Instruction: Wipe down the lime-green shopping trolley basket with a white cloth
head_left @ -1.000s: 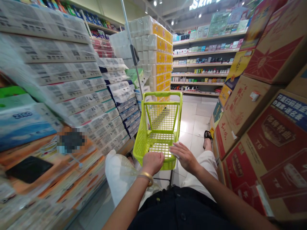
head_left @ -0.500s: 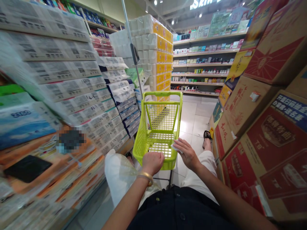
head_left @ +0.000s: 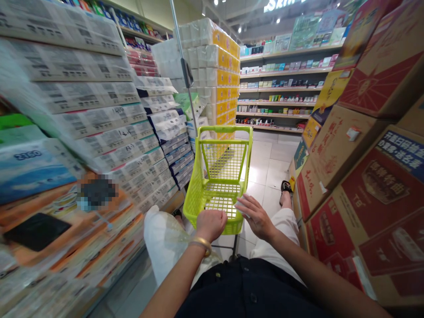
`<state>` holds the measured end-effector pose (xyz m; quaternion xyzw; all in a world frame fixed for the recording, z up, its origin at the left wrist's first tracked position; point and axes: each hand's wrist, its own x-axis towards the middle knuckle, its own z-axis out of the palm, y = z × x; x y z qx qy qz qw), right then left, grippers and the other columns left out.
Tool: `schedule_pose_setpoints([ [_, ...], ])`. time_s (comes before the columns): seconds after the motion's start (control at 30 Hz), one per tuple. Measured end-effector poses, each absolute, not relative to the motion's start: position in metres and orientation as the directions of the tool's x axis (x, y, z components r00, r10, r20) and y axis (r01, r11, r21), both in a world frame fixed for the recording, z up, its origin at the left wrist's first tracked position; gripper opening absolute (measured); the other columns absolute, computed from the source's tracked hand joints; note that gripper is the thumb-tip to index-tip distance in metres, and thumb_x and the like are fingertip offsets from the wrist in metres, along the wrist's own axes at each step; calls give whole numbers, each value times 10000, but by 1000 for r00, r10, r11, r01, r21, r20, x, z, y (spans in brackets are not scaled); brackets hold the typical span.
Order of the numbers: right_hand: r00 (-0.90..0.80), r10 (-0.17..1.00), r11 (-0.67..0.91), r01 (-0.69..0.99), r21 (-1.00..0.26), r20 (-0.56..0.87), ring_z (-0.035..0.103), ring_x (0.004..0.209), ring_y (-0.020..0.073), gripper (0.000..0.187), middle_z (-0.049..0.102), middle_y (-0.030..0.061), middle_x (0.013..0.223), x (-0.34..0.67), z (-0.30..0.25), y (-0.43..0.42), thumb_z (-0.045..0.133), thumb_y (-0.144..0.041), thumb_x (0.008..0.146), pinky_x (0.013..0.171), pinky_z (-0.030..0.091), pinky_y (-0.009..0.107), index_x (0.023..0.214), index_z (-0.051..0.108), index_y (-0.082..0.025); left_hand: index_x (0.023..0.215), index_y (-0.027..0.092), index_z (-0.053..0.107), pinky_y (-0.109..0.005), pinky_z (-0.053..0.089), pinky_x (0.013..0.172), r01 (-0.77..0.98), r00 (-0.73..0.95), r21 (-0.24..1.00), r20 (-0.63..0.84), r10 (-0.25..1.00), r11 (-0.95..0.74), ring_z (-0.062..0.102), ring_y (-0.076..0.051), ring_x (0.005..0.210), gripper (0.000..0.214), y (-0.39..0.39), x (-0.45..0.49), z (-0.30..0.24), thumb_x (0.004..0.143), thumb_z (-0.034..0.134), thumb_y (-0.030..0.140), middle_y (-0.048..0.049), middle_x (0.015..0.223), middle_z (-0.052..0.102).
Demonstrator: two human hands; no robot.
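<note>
Right in front of me stands a lime-green shopping basket cart (head_left: pixel 226 129) with lattice walls. My left hand (head_left: pixel 211 224) is closed in a fist above its near edge, a gold bangle (head_left: pixel 202 244) on the wrist; what the fist holds, if anything, is hidden. A translucent plastic bag (head_left: pixel 175 247) hangs beside that forearm, over my white trouser leg. Fingers of my right hand (head_left: pixel 256 216) lie together over a small white tissue-like piece (head_left: pixel 240 204), at the cart's right side. Whether it touches the rim I cannot tell.
Stacked wrapped tissue packs (head_left: pixel 109 115) line the left, with a dark tablet-like object (head_left: pixel 38 230) on an orange pack. Cartons (head_left: pixel 374 194) rise close on the right. A metal pole (head_left: pixel 185 66) stands behind the cart. Stocked shelves (head_left: pixel 281 86) stand at the back.
My right hand has moved slightly left and down with the white piece, and its fingers have shifted a little. My left hand and the cart look nearly the same.
</note>
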<state>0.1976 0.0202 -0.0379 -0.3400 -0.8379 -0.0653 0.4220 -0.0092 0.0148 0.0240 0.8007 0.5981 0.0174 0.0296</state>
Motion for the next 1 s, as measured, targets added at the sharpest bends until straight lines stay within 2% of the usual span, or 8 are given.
schedule_pose_setpoints([
  [0.2, -525, 456, 823, 556, -117, 719, 434, 1399, 202, 404, 637, 56, 1339, 194, -39, 15, 484, -157, 956, 1142, 413, 474, 1338, 565, -261, 842, 182, 754, -325, 433, 717, 952, 298, 74, -3, 954, -297, 688, -228, 838, 551, 15, -11, 23, 973, 248, 354, -118, 890, 757],
  [0.33, -443, 517, 777, 602, -184, 732, 453, 1386, 209, 395, 628, 75, 1349, 202, -29, 30, 485, -156, 958, 1111, 446, 477, 1329, 577, -256, 837, 179, 753, -316, 428, 702, 952, 297, 73, 0, 955, -296, 686, -218, 824, 550, 16, -12, 22, 970, 248, 351, -115, 876, 757],
  [0.43, -428, 533, 766, 610, -202, 730, 430, 1403, 215, 401, 625, 72, 1354, 196, -32, 23, 485, -154, 956, 1123, 428, 492, 1332, 576, -258, 848, 173, 753, -325, 429, 704, 952, 298, 73, 3, 954, -298, 687, -229, 830, 552, 16, -12, 21, 969, 244, 350, -123, 883, 756],
  [0.53, -504, 492, 806, 572, -152, 710, 421, 1408, 204, 410, 636, 52, 1341, 188, -38, 9, 490, -152, 953, 1156, 387, 487, 1342, 565, -259, 865, 172, 754, -330, 434, 719, 951, 303, 70, 3, 953, -302, 688, -238, 848, 555, 16, -13, 20, 972, 239, 347, -129, 893, 755],
  [0.63, -545, 459, 832, 541, -124, 701, 430, 1401, 190, 409, 635, 53, 1343, 190, -35, 13, 491, -157, 956, 1152, 400, 463, 1348, 558, -247, 859, 173, 754, -322, 433, 717, 951, 304, 65, -1, 953, -303, 689, -233, 848, 551, 16, -15, 21, 972, 243, 346, -126, 892, 755],
  [0.83, -415, 548, 745, 636, -200, 726, 450, 1389, 214, 366, 639, 72, 1334, 199, -25, 32, 460, -176, 976, 1100, 456, 488, 1308, 596, -246, 840, 176, 754, -321, 431, 699, 954, 292, 70, -2, 956, -291, 688, -236, 825, 548, 16, -13, 22, 969, 249, 345, -120, 868, 754],
  [1.0, -532, 492, 816, 559, -151, 690, 430, 1402, 199, 373, 647, 48, 1327, 193, -31, 19, 475, -161, 965, 1151, 397, 480, 1309, 590, -250, 851, 167, 755, -333, 433, 711, 952, 295, 81, 5, 956, -294, 688, -243, 838, 547, 15, -14, 22, 967, 251, 342, -131, 886, 753],
])
